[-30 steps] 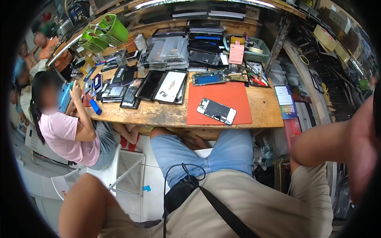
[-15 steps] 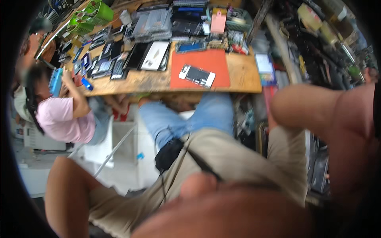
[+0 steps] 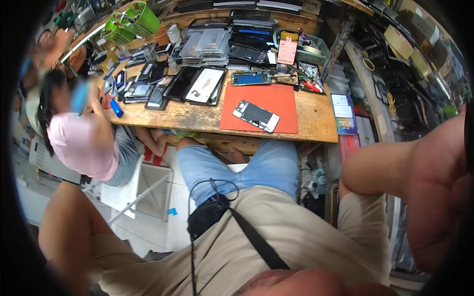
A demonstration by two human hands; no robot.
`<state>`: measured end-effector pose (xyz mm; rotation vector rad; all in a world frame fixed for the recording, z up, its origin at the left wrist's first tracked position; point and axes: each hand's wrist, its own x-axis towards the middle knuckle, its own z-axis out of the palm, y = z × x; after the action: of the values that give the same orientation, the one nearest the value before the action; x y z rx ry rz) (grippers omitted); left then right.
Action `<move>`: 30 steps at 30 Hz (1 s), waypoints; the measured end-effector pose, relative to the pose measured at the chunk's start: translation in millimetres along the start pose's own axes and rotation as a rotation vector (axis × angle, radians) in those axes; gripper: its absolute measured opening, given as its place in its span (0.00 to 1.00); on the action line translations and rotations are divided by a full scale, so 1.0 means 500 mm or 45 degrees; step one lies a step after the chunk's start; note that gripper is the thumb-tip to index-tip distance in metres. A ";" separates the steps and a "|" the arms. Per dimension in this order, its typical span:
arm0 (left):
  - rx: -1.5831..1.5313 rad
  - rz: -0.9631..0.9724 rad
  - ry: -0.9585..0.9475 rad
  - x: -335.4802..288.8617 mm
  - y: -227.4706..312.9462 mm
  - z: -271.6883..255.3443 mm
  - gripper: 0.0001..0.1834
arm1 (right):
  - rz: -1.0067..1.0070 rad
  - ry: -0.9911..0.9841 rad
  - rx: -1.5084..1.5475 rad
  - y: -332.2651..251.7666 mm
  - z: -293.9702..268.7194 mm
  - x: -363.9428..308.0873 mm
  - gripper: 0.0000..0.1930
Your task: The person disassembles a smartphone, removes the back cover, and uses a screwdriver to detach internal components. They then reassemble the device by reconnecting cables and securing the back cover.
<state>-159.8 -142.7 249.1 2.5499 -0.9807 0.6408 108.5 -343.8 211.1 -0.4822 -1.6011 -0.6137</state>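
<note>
My right hand (image 3: pixel 437 217) is raised close beside the camera at the right rim, with its palm side partly showing. Its fingers run into the dark rim, so what they do is hidden. My left arm (image 3: pixel 64 222) is bent up at the lower left, and the hand beyond it is out of view. Neither hand touches the workbench (image 3: pixel 173 118). On it an opened smartphone (image 3: pixel 255 116), white-edged with its dark insides exposed, lies tilted on an orange-red mat (image 3: pixel 281 103). A second opened phone (image 3: pixel 250 78) with a blue part lies at the mat's far edge.
Flat black and white panels (image 3: pixel 202 84), stacked clear trays (image 3: pixel 207 45) and several phones crowd the bench. A green basket (image 3: pixel 313 52) and a wooden post (image 3: pixel 338 44) stand at far right. To the left sits a person in a pink shirt (image 3: pixel 84 140), by a blue object.
The view has shifted, so the bench sits lower in the picture and looks sharper. My right hand stays raised at the right rim. The phone still lies on the mat.
</note>
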 end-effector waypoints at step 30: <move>0.134 -0.158 0.125 -0.107 -0.006 -0.028 0.16 | -0.097 0.008 -0.109 0.038 0.011 -0.066 0.07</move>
<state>-197.0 -105.0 232.7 2.6176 -0.7683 0.7923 120.1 -324.2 180.3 -0.4834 -1.5980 -0.7428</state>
